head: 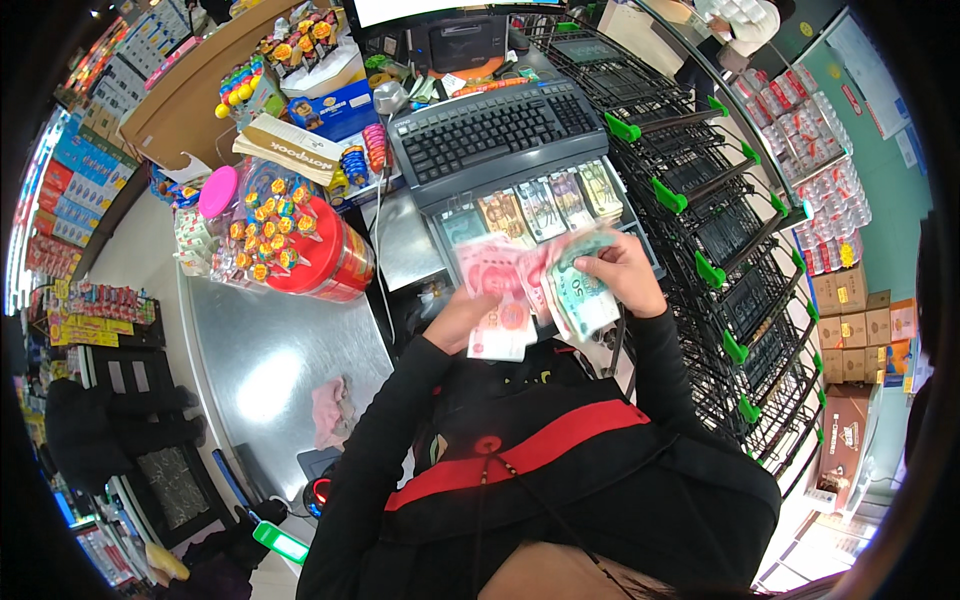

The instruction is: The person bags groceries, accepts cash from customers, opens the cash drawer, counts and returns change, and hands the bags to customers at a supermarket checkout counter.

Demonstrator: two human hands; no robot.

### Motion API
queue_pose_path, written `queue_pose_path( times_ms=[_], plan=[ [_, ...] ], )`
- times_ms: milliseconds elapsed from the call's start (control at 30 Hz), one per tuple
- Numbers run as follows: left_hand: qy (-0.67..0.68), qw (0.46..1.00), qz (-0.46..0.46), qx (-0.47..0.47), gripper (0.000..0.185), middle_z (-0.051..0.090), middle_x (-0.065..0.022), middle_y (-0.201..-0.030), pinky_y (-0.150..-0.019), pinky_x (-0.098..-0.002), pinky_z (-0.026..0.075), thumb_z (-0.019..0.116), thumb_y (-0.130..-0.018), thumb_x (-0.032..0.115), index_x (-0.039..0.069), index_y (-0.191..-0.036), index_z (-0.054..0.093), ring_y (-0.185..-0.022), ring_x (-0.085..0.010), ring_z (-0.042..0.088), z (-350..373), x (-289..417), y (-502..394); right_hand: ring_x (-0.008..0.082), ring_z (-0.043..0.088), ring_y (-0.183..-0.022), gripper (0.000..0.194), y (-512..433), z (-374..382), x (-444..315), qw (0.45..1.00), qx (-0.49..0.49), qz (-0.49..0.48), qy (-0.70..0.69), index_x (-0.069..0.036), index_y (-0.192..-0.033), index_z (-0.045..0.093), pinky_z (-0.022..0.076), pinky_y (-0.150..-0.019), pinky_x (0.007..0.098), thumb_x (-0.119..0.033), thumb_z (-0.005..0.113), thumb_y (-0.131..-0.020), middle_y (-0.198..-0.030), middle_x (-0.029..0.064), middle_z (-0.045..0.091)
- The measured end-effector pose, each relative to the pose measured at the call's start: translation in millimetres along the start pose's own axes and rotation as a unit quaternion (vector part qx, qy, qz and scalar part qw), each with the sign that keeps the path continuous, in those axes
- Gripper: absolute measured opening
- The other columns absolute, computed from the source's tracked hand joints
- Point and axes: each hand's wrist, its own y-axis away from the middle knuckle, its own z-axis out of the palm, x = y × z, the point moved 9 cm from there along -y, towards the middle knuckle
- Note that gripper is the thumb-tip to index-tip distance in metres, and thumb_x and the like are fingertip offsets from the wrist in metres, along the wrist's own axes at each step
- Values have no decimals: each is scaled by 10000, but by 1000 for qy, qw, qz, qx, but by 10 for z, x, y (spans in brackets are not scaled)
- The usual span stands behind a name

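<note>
My left hand is closed on several red banknotes, which are fanned and partly blurred. To its right, my right hand grips a bundle of green banknotes with red notes among them, its thumb lying on top. Both hands are over the front of an open cash drawer. Sorted banknotes of several colours lie side by side in the drawer's compartments. The green note in the leftmost one is partly covered by the held red notes. A large black keyboard sits directly behind the drawer.
At left, a metal counter bears a red-lidded tub with wrapped lollipops, a notebook and a pink cloth. Nested black shopping carts with green parts line the right. A green handheld device is at lower left. Another person stands at top right.
</note>
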Motion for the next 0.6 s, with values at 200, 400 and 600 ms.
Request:
queue_pose_path(
  times_ms=[200, 400, 600],
  plan=[
    [42, 986, 158, 36, 373, 567, -114, -1316, -967, -369, 514, 463, -1031, 142, 12, -1379, 430, -1121, -215, 621, 116, 177, -92, 118, 681, -878, 264, -31, 196, 630, 980, 94, 68, -163, 24, -1156, 602, 555, -781, 266, 39, 626, -894, -1031, 77, 706],
    [158, 973, 165, 4, 376, 583, -120, -1288, -912, -356, 542, 459, -1045, 210, 12, -1364, 443, -1092, -206, 634, 304, 202, -50, 103, 654, -865, 259, 30, 234, 857, 962, 194, 56, -186, 40, -1135, 619, 525, -762, 255, 25, 656, -879, -1034, 79, 700],
    [91, 973, 189, 98, 341, 614, -123, -1233, -878, -344, 551, 489, -1028, 172, -3, -1320, 479, -1062, -207, 647, 88, 226, -24, 99, 665, -841, 235, 18, 221, 913, 959, 215, 49, -176, 32, -1138, 629, 533, -735, 252, 17, 635, -903, -1027, 71, 708]
  ],
)
